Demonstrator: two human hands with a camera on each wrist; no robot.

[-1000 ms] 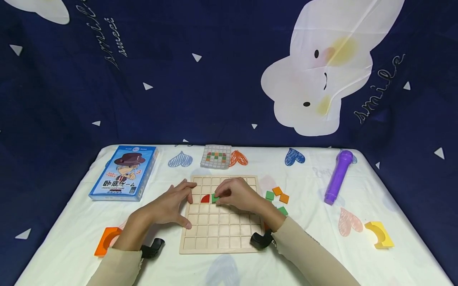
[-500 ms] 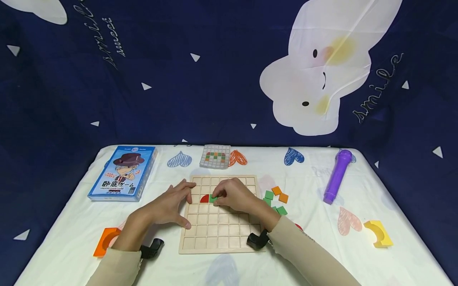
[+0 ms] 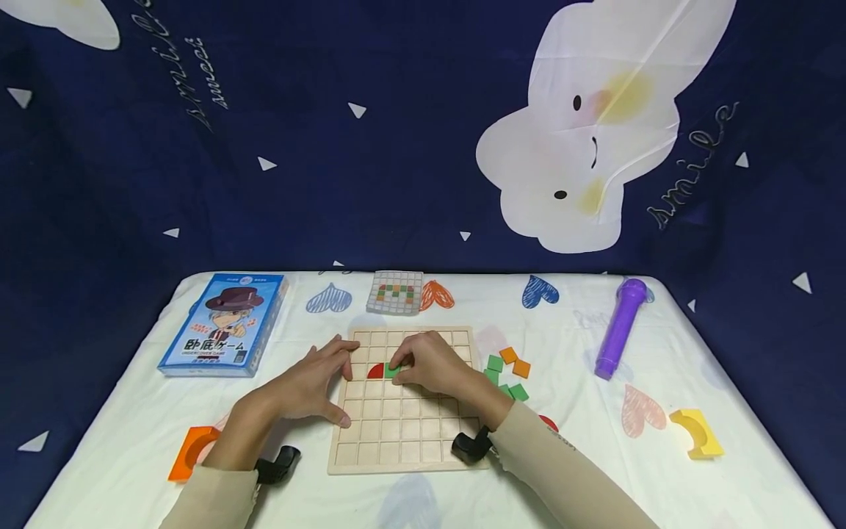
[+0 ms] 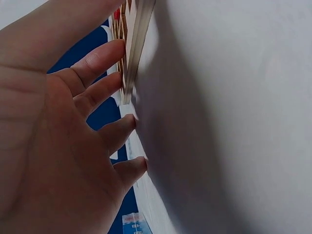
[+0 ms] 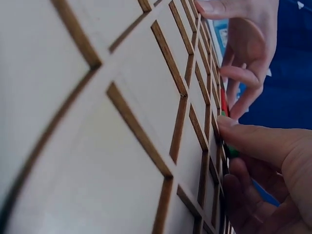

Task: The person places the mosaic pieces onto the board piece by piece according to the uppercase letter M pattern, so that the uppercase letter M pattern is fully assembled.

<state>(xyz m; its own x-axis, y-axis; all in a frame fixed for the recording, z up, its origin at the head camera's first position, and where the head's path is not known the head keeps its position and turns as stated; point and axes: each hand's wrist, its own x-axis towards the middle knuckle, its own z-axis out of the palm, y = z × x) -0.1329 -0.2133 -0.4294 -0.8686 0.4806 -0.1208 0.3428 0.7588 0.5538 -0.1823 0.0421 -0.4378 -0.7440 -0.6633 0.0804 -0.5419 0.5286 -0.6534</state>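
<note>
A wooden grid board (image 3: pixel 396 450) lies on the white cloth. In one of its cells is a red quarter-circle tile (image 3: pixel 376 371), and right beside it a green square tile (image 3: pixel 391 371). Thumb and fingers of my right hand (image 3: pixel 436 365) pinch that green tile at its cell; the right wrist view shows green (image 5: pixel 233 151) between them. My left hand (image 3: pixel 297 387) spreads its fingers along the board's left edge, thumb lower down, and grips nothing. In the left wrist view its fingers (image 4: pixel 100 95) are apart near the board's side.
Loose green tiles (image 3: pixel 518 392), orange tiles (image 3: pixel 521 368) and a red piece (image 3: pixel 548 422) lie right of the board. Behind it is a pattern card (image 3: pixel 395 308). Around stand a blue box (image 3: pixel 221 330), a purple microphone (image 3: pixel 621 330), an orange block (image 3: pixel 188 457) and a yellow block (image 3: pixel 702 435).
The green tile has shifted slightly left with my right hand, from a small gap to right beside the red tile. My left hand has stayed at the board's edge.
</note>
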